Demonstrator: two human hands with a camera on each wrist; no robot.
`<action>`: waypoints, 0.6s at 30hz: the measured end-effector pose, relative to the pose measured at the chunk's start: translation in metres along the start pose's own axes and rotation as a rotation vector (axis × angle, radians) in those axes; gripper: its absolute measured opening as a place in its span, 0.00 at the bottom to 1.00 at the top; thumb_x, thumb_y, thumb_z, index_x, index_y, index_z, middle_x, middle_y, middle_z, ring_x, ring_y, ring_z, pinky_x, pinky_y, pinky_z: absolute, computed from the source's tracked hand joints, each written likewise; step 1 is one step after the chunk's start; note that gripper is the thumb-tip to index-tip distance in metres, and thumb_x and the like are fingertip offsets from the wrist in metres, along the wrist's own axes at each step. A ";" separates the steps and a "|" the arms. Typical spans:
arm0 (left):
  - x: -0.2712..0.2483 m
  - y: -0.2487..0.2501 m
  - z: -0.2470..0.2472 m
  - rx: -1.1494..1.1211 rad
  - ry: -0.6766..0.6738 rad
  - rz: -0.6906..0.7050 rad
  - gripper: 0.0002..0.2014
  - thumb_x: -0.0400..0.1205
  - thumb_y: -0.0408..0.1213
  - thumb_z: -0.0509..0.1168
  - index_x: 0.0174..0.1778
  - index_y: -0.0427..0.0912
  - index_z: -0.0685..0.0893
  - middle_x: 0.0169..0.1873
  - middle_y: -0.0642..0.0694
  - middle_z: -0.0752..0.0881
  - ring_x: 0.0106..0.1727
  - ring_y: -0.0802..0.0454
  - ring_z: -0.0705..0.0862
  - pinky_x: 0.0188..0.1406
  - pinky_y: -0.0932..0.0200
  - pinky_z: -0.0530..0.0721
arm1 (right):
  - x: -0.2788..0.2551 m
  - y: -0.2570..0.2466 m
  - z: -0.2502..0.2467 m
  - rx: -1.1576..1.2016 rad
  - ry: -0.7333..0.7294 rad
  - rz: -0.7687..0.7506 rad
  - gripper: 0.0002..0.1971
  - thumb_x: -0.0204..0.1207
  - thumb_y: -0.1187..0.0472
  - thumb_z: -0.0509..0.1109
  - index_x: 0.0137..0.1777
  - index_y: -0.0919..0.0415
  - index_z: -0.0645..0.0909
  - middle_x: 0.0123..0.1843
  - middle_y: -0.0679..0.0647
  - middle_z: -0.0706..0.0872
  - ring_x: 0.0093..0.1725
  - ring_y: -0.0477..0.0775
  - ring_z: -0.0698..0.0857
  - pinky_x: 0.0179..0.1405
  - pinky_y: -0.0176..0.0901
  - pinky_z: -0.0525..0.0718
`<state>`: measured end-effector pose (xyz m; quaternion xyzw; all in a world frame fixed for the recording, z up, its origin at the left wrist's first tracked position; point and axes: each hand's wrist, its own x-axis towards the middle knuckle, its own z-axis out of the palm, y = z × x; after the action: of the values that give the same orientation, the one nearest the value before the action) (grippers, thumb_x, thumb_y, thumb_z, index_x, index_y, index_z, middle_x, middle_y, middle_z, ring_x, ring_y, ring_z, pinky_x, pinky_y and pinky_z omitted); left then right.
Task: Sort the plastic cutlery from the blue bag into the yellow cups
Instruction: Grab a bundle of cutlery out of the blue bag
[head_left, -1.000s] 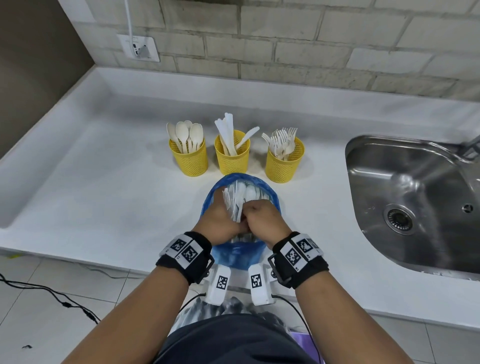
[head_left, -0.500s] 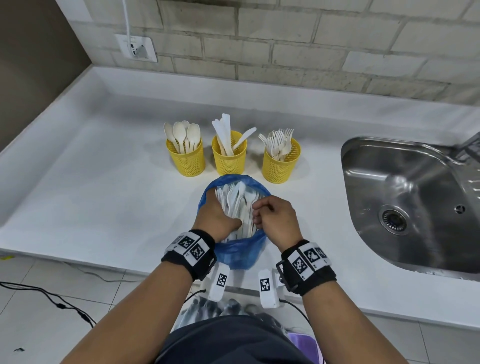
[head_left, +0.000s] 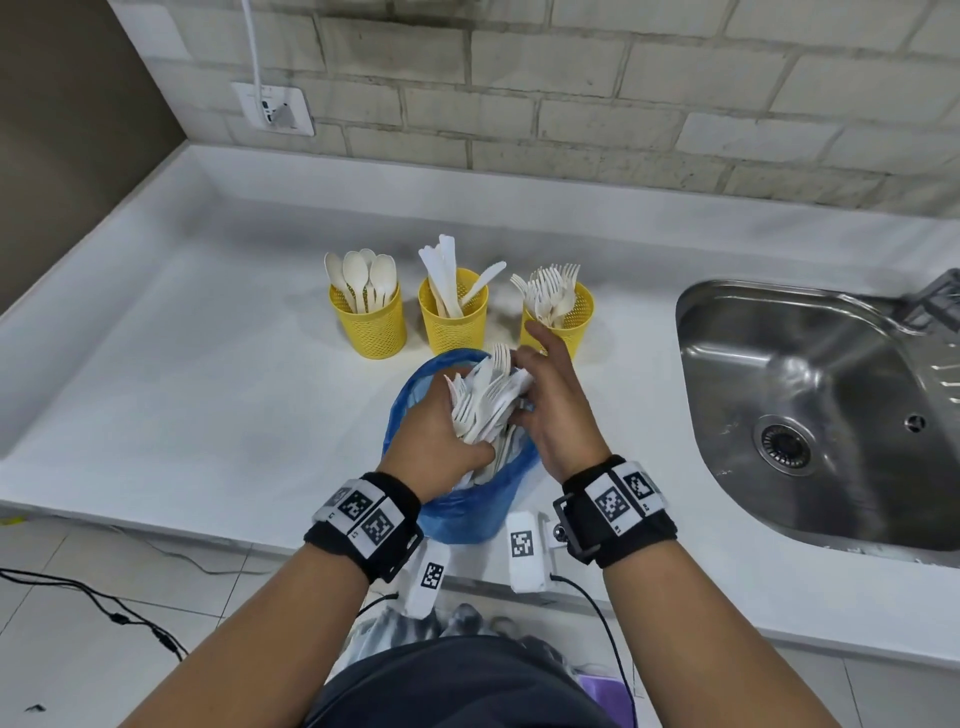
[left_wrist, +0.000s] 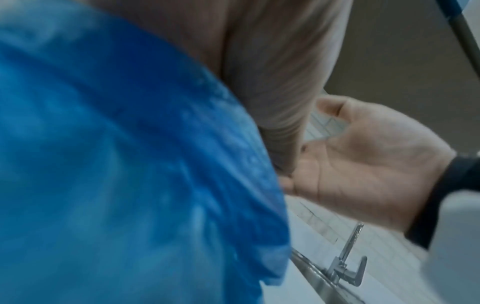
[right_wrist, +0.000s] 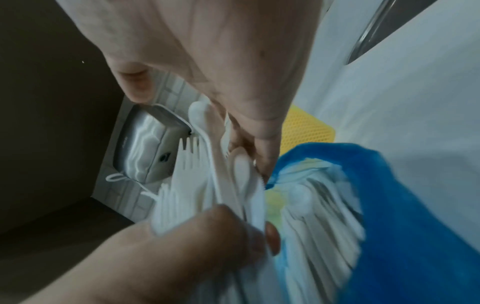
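Observation:
The blue bag (head_left: 470, 512) stands at the counter's front edge, full of white cutlery. My left hand (head_left: 441, 434) grips a bundle of forks, spoons and knives (head_left: 485, 397) at the bag's mouth, heads up. My right hand (head_left: 553, 410) lies along the bundle's right side with its fingers mostly straight, and its fingertips (right_wrist: 262, 144) touch the pieces. Behind the bag stand three yellow mesh cups: spoons (head_left: 371, 327), knives (head_left: 453, 322) and forks (head_left: 566, 322). The left wrist view shows the bag (left_wrist: 116, 164) and my right hand's (left_wrist: 363, 164) bare palm.
A steel sink (head_left: 810, 415) is set into the white counter (head_left: 182, 374) on the right, with its tap (left_wrist: 350, 261) behind it. A wall socket with a white cable (head_left: 272, 106) is at the back left. The brick wall runs close behind the cups.
My left hand has raised a bundle of cutlery higher in the bag's mouth. My right hand has let go, straightened its fingers and moved up along the bundle's right side.

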<state>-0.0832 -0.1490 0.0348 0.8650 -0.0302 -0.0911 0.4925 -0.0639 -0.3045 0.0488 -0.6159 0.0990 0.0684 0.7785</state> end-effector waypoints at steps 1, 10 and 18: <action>0.000 0.002 0.000 -0.010 -0.012 0.015 0.40 0.71 0.26 0.78 0.76 0.50 0.69 0.54 0.69 0.78 0.53 0.67 0.81 0.45 0.87 0.71 | 0.002 -0.004 0.003 -0.039 0.016 -0.041 0.23 0.76 0.40 0.71 0.72 0.34 0.78 0.71 0.48 0.85 0.70 0.50 0.85 0.72 0.57 0.82; 0.013 0.001 0.013 -0.043 0.092 0.028 0.27 0.69 0.37 0.83 0.62 0.53 0.82 0.52 0.60 0.89 0.54 0.69 0.86 0.53 0.72 0.82 | 0.002 -0.008 0.030 -0.255 0.217 -0.125 0.14 0.76 0.50 0.61 0.52 0.42 0.88 0.63 0.52 0.89 0.65 0.54 0.86 0.72 0.61 0.81; 0.018 0.028 -0.031 -0.373 0.156 0.058 0.14 0.76 0.32 0.80 0.57 0.40 0.90 0.49 0.45 0.94 0.52 0.47 0.93 0.56 0.48 0.90 | -0.013 -0.005 -0.001 -0.204 -0.130 -0.064 0.42 0.65 0.36 0.74 0.81 0.46 0.72 0.74 0.46 0.82 0.74 0.47 0.81 0.79 0.59 0.78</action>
<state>-0.0584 -0.1393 0.0717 0.7619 0.0007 -0.0134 0.6475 -0.0757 -0.3062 0.0565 -0.6891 0.0210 0.0931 0.7184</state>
